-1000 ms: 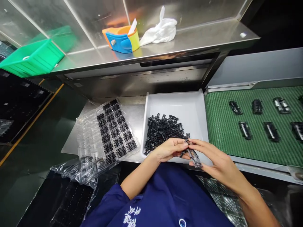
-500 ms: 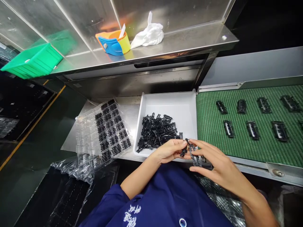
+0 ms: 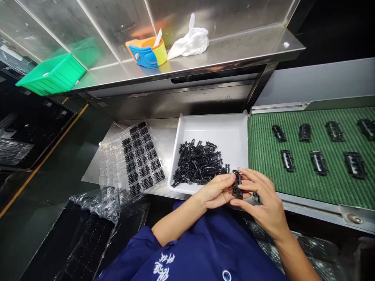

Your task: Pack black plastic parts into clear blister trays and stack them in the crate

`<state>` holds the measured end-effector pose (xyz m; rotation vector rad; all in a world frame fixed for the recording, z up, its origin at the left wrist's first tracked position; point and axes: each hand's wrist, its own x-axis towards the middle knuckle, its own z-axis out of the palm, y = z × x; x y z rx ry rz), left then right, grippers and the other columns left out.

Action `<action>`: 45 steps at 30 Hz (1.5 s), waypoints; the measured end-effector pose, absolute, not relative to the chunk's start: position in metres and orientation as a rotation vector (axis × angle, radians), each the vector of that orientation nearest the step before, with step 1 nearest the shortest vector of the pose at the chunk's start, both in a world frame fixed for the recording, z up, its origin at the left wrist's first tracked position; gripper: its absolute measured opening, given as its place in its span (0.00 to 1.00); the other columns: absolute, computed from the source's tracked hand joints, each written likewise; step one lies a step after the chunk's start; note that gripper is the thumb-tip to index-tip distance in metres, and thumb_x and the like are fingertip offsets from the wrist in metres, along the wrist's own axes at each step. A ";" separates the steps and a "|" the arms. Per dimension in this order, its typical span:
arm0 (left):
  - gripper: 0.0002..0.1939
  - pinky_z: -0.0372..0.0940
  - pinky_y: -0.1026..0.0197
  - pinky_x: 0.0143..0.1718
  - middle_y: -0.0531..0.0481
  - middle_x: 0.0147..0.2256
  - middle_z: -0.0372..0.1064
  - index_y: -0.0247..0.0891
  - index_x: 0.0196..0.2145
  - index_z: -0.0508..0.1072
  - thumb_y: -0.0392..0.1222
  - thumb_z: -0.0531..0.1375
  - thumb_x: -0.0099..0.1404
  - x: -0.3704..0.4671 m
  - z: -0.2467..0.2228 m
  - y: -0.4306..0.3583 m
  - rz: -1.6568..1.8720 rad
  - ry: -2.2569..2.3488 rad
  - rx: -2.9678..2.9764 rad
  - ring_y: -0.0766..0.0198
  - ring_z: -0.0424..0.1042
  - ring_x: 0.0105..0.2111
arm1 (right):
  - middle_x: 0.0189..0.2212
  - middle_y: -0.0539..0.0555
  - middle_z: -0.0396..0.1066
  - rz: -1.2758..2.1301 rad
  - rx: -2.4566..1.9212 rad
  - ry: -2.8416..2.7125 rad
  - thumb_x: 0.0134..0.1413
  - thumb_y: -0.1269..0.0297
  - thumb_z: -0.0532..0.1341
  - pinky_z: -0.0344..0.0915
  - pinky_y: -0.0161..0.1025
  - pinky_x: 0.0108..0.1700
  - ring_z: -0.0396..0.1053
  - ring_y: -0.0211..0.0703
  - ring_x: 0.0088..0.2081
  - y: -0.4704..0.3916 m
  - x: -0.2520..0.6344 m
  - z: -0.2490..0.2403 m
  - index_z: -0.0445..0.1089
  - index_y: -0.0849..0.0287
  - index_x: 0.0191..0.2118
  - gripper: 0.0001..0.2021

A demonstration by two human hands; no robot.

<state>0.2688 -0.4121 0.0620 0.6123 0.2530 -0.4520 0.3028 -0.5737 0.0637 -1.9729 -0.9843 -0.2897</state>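
Note:
A small black plastic frame part (image 3: pixel 237 185) is held upright between my two hands, just in front of the white tray (image 3: pixel 216 121). My left hand (image 3: pixel 216 192) pinches its left side with thumb and fingers. From the right, my right hand (image 3: pixel 263 199) closes its fingertips on the same part. Part of another black piece (image 3: pixel 256 197) shows within the right hand's curl. Whether the held part is one piece or two pressed together, I cannot tell. A heap of similar black parts (image 3: pixel 199 162) lies in the tray.
Right of the tray, a green conveyor belt (image 3: pixel 272 171) carries black assemblies in two rows. At left lie clear blister trays (image 3: pixel 113 156) of black parts (image 3: pixel 143 158). Above runs a metal shelf (image 3: pixel 234 48) with a green bin (image 3: pixel 55 74), a coloured holder (image 3: pixel 148 54) and a white cloth (image 3: pixel 191 42).
The two black pieces, seen apart in my hands before, now line up as one shape. My right hand has closed in toward the left. The camera view has shifted slightly.

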 end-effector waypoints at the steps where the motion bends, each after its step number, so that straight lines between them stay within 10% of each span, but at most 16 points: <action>1: 0.29 0.72 0.60 0.42 0.39 0.40 0.77 0.28 0.46 0.75 0.55 0.70 0.57 0.269 0.063 -0.410 -0.451 0.253 0.627 0.59 0.79 0.37 | 0.56 0.60 0.73 -0.295 -2.001 -1.000 0.56 0.50 0.68 0.61 0.60 0.59 0.66 0.59 0.59 -0.573 0.302 0.064 0.70 0.53 0.42 0.15; 13: 0.26 0.71 0.61 0.42 0.41 0.43 0.78 0.35 0.44 0.74 0.48 0.75 0.51 0.274 0.066 -0.403 -0.390 0.339 0.605 0.62 0.78 0.38 | 0.41 0.71 0.75 -0.355 -2.813 -0.263 0.63 0.41 0.50 0.67 0.57 0.41 0.72 0.65 0.42 -0.624 0.378 0.074 0.72 0.66 0.49 0.31; 20: 0.27 0.66 0.59 0.45 0.43 0.41 0.78 0.33 0.42 0.78 0.48 0.76 0.47 0.290 0.069 -0.385 -0.392 0.217 0.979 0.61 0.76 0.39 | 0.42 0.54 0.79 0.280 -2.463 -0.828 0.62 0.47 0.56 0.71 0.38 0.31 0.77 0.48 0.39 -0.623 0.355 0.121 0.77 0.51 0.42 0.17; 27: 0.28 0.66 0.60 0.43 0.49 0.34 0.78 0.34 0.42 0.79 0.48 0.77 0.45 0.292 0.056 -0.380 -0.721 0.122 0.899 0.65 0.76 0.34 | 0.43 0.52 0.79 0.074 -2.335 -0.891 0.64 0.52 0.59 0.75 0.40 0.46 0.78 0.46 0.41 -0.588 0.326 0.120 0.75 0.53 0.50 0.15; 32: 0.27 0.69 0.62 0.42 0.46 0.38 0.78 0.34 0.40 0.79 0.52 0.76 0.44 0.287 0.059 -0.387 -0.619 0.186 0.728 0.64 0.77 0.35 | 0.61 0.57 0.68 0.117 -2.293 -0.957 0.60 0.46 0.62 0.71 0.47 0.57 0.72 0.53 0.56 -0.588 0.325 0.106 0.53 0.51 0.70 0.37; 40: 0.26 0.70 0.60 0.46 0.43 0.44 0.78 0.34 0.46 0.78 0.49 0.73 0.52 0.288 0.060 -0.385 -0.672 0.154 0.739 0.59 0.78 0.44 | 0.64 0.58 0.65 0.126 -2.311 -1.171 0.65 0.48 0.57 0.72 0.49 0.56 0.69 0.55 0.59 -0.587 0.330 0.100 0.42 0.50 0.74 0.38; 45: 0.18 0.70 0.56 0.48 0.43 0.40 0.78 0.32 0.42 0.78 0.44 0.72 0.55 0.291 0.053 -0.387 -0.655 0.159 0.690 0.61 0.79 0.38 | 0.55 0.59 0.73 0.334 -2.412 -0.954 0.58 0.43 0.62 0.73 0.47 0.50 0.75 0.54 0.51 -0.585 0.383 0.101 0.59 0.53 0.68 0.36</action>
